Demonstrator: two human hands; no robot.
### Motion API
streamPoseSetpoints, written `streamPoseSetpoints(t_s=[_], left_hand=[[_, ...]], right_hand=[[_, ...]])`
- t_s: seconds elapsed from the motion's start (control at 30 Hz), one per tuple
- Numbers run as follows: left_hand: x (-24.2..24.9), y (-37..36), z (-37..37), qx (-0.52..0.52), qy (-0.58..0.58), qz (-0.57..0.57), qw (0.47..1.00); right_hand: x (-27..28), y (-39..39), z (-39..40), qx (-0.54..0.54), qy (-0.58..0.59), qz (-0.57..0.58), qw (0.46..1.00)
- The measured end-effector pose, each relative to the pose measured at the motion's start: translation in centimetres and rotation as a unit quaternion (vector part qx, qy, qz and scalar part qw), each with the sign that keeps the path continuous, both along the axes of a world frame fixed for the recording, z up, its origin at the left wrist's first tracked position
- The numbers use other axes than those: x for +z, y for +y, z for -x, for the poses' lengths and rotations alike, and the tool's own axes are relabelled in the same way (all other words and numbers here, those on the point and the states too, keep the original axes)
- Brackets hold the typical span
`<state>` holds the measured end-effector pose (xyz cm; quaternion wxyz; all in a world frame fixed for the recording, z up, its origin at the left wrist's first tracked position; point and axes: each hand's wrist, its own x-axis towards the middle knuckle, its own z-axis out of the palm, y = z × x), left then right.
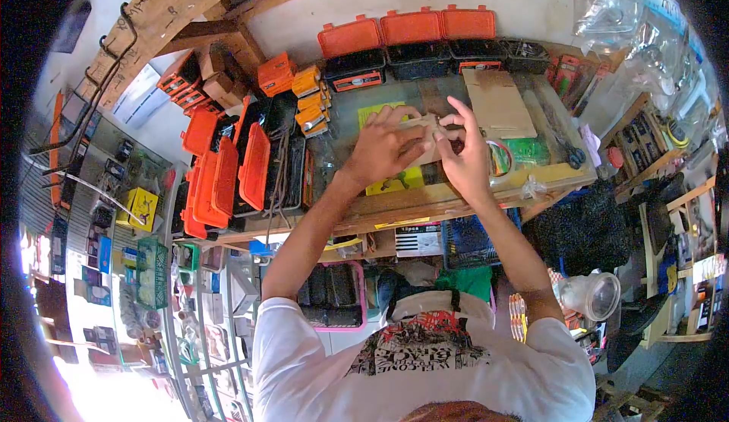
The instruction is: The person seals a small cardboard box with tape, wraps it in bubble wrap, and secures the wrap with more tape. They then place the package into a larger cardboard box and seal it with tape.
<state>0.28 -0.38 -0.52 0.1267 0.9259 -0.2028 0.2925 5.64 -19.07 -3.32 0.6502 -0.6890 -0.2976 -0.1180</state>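
Observation:
Both of my hands are over the glass-topped counter (357, 205). My left hand (385, 145) is closed around the left side of a small pale, partly see-through item (429, 127), maybe a little plastic bag. On its right side, my right hand (461, 145) pinches the same item with thumb and fingers, one finger raised. What the item contains is too small to tell. Beneath the hands lie a yellow-green sheet (395, 182) and a pale piece partly hidden by them. A brown cardboard sheet (499, 104) rests just beyond my right hand.
Black boxes with open orange lids (410, 31) line the counter's back, and more orange-lidded boxes (254, 165) stand at left. Small orange-yellow cartons (310, 103) are stacked nearby. Scissors (575, 156), a roll of tape (500, 158) and a green packet (529, 149) lie at right.

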Motion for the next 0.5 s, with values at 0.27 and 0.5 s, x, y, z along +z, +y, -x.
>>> streamPoseSetpoints(t_s=[0.27,0.5], left_hand=[[0.2,0.1,0.0,-0.015,-0.017,-0.003,1.000],[-1.3,1.6,0.1,-0.070,0.056,0.208,0.974]], right_hand=[[0.6,0.5,-2.4,-0.032,0.006,0.021,0.999],[1.6,0.6,-1.8,-0.065,-0.091,0.073,0.991]])
